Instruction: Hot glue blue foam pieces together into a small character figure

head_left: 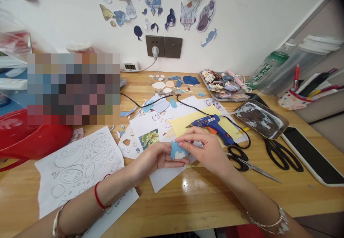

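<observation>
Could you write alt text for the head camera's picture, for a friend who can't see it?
A person's left hand and right hand hold a small blue-and-white piece above a wooden desk. Nearby lie a blue glue gun, black-handled scissors and a sheet of outline drawings; cartoon cutouts decorate the wall.

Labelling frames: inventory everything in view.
wall cutouts: many, mixed, above
faceplates: 2, brown, wall
clock: 1, white, back
loose cutouts: many, mixed, desk
papers: several, white/yellow, desk
glue gun: 1, blue, right
scissors: 2, black, right
phone: 1, black, right
trays: 2, grey/brown, right
pen holder: 1, white, right
bottle: 1, green, back
container: 1, red, left
patch: 1, pixelated, left
held cutout: 1, blue/white, centre
left hand: 1, bare, under cutout
right hand: 1, bare, over cutout
</observation>
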Available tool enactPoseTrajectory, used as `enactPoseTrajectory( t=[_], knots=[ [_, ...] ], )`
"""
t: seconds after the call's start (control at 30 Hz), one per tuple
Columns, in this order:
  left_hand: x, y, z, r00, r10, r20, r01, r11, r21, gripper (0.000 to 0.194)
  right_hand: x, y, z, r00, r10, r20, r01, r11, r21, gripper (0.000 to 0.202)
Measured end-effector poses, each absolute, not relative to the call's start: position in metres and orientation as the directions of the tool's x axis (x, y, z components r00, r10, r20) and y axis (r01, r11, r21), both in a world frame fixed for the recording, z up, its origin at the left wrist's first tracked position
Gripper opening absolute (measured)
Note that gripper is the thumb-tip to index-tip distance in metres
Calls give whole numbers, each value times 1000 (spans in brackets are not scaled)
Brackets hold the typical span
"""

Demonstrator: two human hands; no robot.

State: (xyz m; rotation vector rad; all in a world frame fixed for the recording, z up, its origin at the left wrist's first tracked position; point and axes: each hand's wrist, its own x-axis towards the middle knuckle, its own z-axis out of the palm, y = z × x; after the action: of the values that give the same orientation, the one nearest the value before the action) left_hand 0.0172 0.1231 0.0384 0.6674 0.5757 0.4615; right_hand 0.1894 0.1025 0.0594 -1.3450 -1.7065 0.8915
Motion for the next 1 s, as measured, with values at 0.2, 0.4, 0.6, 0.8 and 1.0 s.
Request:
enactPoseTrajectory(
  t=[0.2,0.4,0.6,0.8,1.0],
  knots=[
    [18,123,43,730,584,-354,-185,668,721,28,187,102,56,-128,970,208,479,244,-843,16],
    [18,123,44,727,595,-342,-184,649,738,26,190,101,59,-117,975,188,460,221,-860,21],
    [18,122,44,703,612,-362,-122,605,787,20,191,101,55,-72,983,171,389,186,-902,20],
    [17,121,42,707,615,-349,-113,585,803,21,190,102,50,-42,989,144,317,150,-937,15],
    [19,121,42,686,623,-375,-110,599,793,16,190,102,50,-34,990,138,298,142,-944,14]
  ],
)
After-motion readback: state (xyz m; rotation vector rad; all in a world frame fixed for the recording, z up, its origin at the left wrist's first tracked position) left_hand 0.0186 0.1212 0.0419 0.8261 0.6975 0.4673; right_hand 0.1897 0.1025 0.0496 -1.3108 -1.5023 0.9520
